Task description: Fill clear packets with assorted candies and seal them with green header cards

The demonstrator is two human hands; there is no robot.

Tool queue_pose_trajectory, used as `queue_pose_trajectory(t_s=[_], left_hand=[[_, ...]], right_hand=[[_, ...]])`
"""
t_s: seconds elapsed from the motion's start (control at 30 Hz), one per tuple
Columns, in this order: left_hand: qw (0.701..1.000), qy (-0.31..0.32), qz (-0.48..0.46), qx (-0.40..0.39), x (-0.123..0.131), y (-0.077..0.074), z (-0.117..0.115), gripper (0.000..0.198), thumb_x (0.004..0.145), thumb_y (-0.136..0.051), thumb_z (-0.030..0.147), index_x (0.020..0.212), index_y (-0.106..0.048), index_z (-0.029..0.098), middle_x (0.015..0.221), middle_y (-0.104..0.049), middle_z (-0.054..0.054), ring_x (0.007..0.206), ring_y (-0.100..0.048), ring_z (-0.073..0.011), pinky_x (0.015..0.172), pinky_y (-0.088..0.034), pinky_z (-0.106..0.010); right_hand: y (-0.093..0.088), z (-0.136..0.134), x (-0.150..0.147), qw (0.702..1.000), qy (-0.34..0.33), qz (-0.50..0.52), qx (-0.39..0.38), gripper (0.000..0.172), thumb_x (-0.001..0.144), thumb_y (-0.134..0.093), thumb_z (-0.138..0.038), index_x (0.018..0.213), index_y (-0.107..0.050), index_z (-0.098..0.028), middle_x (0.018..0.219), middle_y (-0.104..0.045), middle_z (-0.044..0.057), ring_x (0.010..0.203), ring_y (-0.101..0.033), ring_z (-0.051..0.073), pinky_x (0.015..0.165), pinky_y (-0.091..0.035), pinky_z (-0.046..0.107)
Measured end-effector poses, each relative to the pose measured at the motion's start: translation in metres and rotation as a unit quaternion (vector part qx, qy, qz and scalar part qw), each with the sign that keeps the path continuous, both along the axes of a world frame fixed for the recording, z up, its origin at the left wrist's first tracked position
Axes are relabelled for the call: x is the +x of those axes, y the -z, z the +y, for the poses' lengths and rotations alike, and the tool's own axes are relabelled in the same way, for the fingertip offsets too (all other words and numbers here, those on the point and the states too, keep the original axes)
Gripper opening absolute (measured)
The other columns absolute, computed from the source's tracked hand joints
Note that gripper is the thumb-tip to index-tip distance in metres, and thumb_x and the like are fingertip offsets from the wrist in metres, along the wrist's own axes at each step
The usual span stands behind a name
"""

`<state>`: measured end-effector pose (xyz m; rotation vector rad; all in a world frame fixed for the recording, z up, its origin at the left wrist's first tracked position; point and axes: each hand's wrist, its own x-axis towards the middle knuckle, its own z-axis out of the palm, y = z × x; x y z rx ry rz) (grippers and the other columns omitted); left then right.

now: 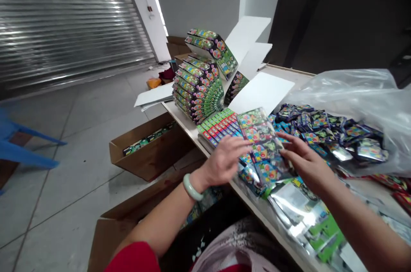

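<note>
Head view | left hand (pixel 224 158) blurred, fingers' grip unclear | right hand (pixel 303 161) fingers spread flat on packet strip (pixel 261 141)

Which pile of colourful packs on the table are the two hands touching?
The small pile at the near table edge: the left hand and right hand rest on its sides. The fanned stack and loose heap lie untouched.

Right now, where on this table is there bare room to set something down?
Bare table at the far edge beyond the white sheet, and a patch between plastic bag and foil packs. Card packs and box stacks crowd the rest.
</note>
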<state>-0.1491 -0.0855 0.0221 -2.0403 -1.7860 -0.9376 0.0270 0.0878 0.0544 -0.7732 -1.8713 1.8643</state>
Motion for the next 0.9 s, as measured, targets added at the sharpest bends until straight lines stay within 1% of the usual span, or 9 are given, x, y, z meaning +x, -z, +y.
queue_pose_trajectory(t_s=[0.07,0.1,0.2,0.27,0.33,0.43,0.67,0.8,0.9], left_hand=[[0.989,-0.134,-0.027,-0.05,-0.037,0.004,0.005,0.039,0.089,-0.038,0.012,0.124,-0.053,0.018,0.121,-0.061,-0.011,0.118,-0.052,-0.0223,0.104,-0.041,-0.043],[0.983,-0.165,-0.029,-0.07,-0.055,0.006,0.009,0.035,0.09,-0.037,0.013,0.118,-0.057,0.018,0.115,-0.063,-0.011,0.113,-0.054,-0.0232,0.101,-0.042,-0.044],[0.974,-0.19,-0.017,-0.126,-0.094,0.014,0.027,0.024,0.09,-0.043,0.018,0.094,-0.067,0.018,0.095,-0.066,-0.009,0.098,-0.057,-0.025,0.093,-0.044,-0.045],[0.969,-0.191,-0.008,-0.155,-0.107,0.02,0.037,0.022,0.089,-0.046,0.02,0.09,-0.068,0.018,0.092,-0.065,-0.009,0.095,-0.057,-0.0248,0.092,-0.045,-0.044],[0.966,-0.192,-0.003,-0.173,-0.111,0.025,0.043,0.021,0.09,-0.048,0.023,0.096,-0.068,0.017,0.099,-0.064,-0.011,0.099,-0.055,-0.0254,0.094,-0.043,-0.043],[0.963,-0.193,-0.001,-0.189,-0.112,0.029,0.046,0.023,0.091,-0.05,0.027,0.101,-0.067,0.017,0.107,-0.062,-0.012,0.105,-0.053,-0.0273,0.097,-0.04,-0.044],[0.966,-0.172,-0.028,-0.193,-0.114,0.029,0.045,0.022,0.091,-0.051,0.032,0.091,-0.072,0.022,0.098,-0.064,-0.008,0.103,-0.053,-0.0267,0.098,-0.036,-0.045],[0.97,-0.174,-0.078,-0.151,-0.115,0.034,0.042,0.014,0.085,-0.059,0.03,0.085,-0.071,0.023,0.092,-0.065,-0.005,0.097,-0.054,-0.0243,0.095,-0.039,-0.041],[0.962,-0.227,-0.139,-0.066,-0.117,0.041,0.043,0.013,0.082,-0.058,0.024,0.071,-0.064,0.02,0.083,-0.06,-0.006,0.09,-0.053,-0.0234,0.091,-0.042,-0.039]], right_hand=[[0.0,0.01,-0.026,0.995,0.037,0.025,0.084,0.053,0.077,-0.064,-0.038,0.127,-0.056,-0.024,0.095,-0.063,0.003,0.063,-0.055,0.012,0.054,-0.049,0.025],[0.0,0.013,-0.038,0.991,0.046,0.033,0.118,0.05,0.078,-0.061,-0.037,0.127,-0.057,-0.024,0.097,-0.062,0.003,0.063,-0.054,0.012,0.053,-0.049,0.024],[0.001,0.017,-0.069,0.977,0.047,0.052,0.202,0.045,0.081,-0.054,-0.033,0.124,-0.06,-0.022,0.102,-0.062,0.006,0.073,-0.057,0.015,0.061,-0.05,0.027],[0.005,0.015,-0.084,0.965,0.034,0.047,0.257,0.043,0.082,-0.051,-0.03,0.123,-0.06,-0.021,0.107,-0.064,0.007,0.085,-0.06,0.018,0.072,-0.052,0.032],[0.009,0.014,-0.096,0.953,0.018,0.039,0.298,0.043,0.084,-0.048,-0.028,0.126,-0.058,-0.021,0.111,-0.064,0.008,0.095,-0.06,0.02,0.083,-0.05,0.036],[0.015,0.013,-0.109,0.944,0.014,0.035,0.327,0.044,0.087,-0.044,-0.026,0.13,-0.054,-0.021,0.117,-0.063,0.009,0.102,-0.059,0.022,0.089,-0.048,0.038],[0.022,0.012,-0.138,0.898,0.017,0.086,0.431,0.046,0.087,-0.04,-0.02,0.132,-0.051,-0.019,0.122,-0.059,0.011,0.113,-0.055,0.023,0.098,-0.044,0.038],[0.028,0.005,-0.143,0.881,-0.023,0.06,0.469,0.049,0.087,-0.038,-0.016,0.134,-0.05,-0.019,0.119,-0.059,0.012,0.111,-0.057,0.022,0.097,-0.045,0.035],[0.035,-0.001,-0.14,0.863,-0.034,0.013,0.504,0.05,0.088,-0.037,-0.014,0.136,-0.05,-0.018,0.119,-0.058,0.013,0.106,-0.059,0.023,0.092,-0.048,0.035]])
